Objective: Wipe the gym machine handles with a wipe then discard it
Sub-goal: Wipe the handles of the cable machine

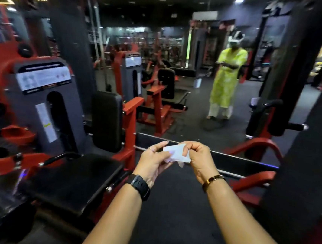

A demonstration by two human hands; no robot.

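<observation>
A small white folded wipe (175, 151) is held between both hands at chest height, in front of a wall mirror. My left hand (155, 161) pinches its left side with thumb and fingers; a black watch sits on that wrist. My right hand (198, 157) pinches its right edge with curled fingers; a gold bracelet is on that wrist. A red and black gym machine (46, 99) with a black seat pad (80, 179) stands to my left. One of its black handles (60, 157) sticks out beside the seat. Neither hand touches the machine.
The mirror (198, 98) ahead reflects a person in a yellow-green garment and more red machines. Its lower frame (230, 164) runs just behind my hands. A tall black machine column (306, 155) with a red base stands at the right. Dark floor (177, 212) lies below my forearms.
</observation>
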